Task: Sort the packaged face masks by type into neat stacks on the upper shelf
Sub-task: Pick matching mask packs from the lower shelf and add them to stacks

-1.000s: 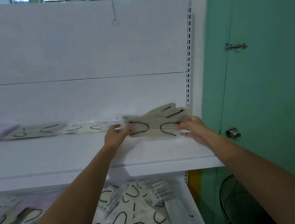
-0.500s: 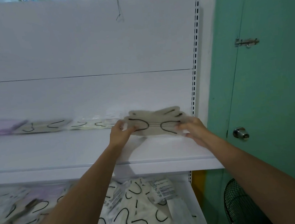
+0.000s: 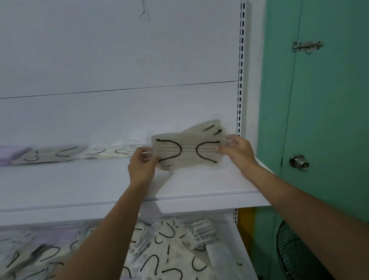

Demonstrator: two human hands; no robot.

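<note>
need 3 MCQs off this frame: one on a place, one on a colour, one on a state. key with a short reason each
1. Where are the beige mask packs being held?
A. At the right end of the upper shelf
B. At its left end
C. At its middle

2. What colour are their ear loops?
A. White
B. Black
C. Purple

3. How are the packs held?
A. By one hand only
B. By no hand, lying flat
C. By both hands, one at each end

Key: 1 A, they are right beside the slotted upright; 2 B, dark curves show on the beige; 3 C, the left hand and right hand each pinch an end.
</note>
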